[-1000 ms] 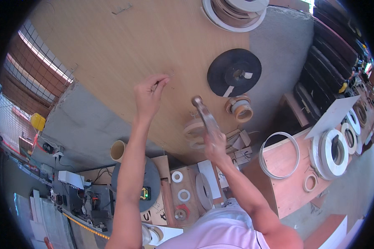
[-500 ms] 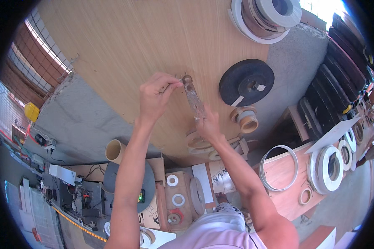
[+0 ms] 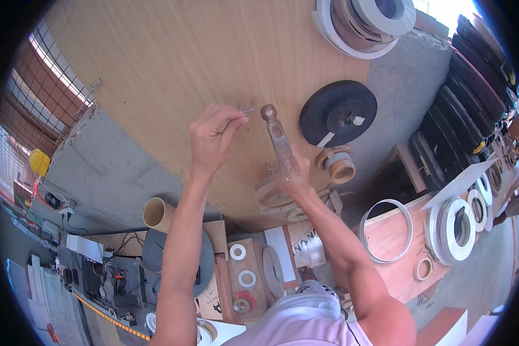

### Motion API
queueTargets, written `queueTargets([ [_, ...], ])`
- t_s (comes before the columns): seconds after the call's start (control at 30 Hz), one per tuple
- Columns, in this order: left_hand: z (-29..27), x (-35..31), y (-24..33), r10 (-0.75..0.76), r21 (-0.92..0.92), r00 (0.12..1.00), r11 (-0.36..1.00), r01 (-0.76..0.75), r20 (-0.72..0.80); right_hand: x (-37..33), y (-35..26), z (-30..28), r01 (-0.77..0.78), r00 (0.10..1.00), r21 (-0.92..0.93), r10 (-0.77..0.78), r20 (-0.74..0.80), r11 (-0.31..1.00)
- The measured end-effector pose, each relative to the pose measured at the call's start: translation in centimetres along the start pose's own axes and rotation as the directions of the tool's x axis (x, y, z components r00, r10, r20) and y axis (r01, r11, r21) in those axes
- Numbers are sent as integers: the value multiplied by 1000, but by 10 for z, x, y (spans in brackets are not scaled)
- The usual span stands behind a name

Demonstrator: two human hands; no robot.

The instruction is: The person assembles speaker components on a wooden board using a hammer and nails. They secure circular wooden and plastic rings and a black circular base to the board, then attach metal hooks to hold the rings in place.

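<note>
My left hand [image 3: 212, 135] is closed in a pinch at a small pronged metal hook [image 3: 246, 108] on the face of a large wood-grain board [image 3: 173, 75]. Its fingertips are on the near end of the hook. A worn, rusty hammer [image 3: 279, 138] with a rounded knob end is in my right hand [image 3: 296, 176], whose fingers are wrapped round its lower part. The knob stands just right of the hook, apart from it. Another metal hook [image 3: 273, 168] sticks out beside my right hand.
Right of the hammer, a black disc-shaped reel [image 3: 317, 112] and brown tape rolls [image 3: 340, 166] hang on the board. White and brown rolls [image 3: 380, 43] hang farther up. A wooden shelf [image 3: 386, 230] at the right bears white rings. Black equipment [image 3: 112, 279] stands lower left.
The hammer's knob has moved off the hook to the right and slightly down, leaving a gap. My left hand keeps its pinch, and the whole view has shifted slightly.
</note>
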State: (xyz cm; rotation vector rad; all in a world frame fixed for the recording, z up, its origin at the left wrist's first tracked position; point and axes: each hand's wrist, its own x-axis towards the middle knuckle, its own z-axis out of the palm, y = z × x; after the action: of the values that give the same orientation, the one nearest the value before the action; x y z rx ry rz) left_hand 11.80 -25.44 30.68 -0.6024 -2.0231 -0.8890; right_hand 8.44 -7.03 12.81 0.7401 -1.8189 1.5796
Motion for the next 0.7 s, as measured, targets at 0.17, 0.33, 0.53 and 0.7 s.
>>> queueTargets([
  [0.17, -3, -6, -7, -15, -15, 1000, 1000, 15, -20, 20, -22, 2, -69, 993, -100, 77, 84, 993],
  [0.33, -1, -7, -3, -42, -9, 999, 999, 42, -15, 18, -22, -6, -44, 992, -155, 61, 112, 987],
  [0.53, -6, -2, 10, -26, 67, 999, 997, 25, 20, -9, -34, -25, -47, 998, -148, 51, 22, 988],
  [0.7, -22, 16, 34, 57, 457, 967, 874, -169, 248, -28, -47, -23, 75, 992, -175, -55, 113, 982],
])
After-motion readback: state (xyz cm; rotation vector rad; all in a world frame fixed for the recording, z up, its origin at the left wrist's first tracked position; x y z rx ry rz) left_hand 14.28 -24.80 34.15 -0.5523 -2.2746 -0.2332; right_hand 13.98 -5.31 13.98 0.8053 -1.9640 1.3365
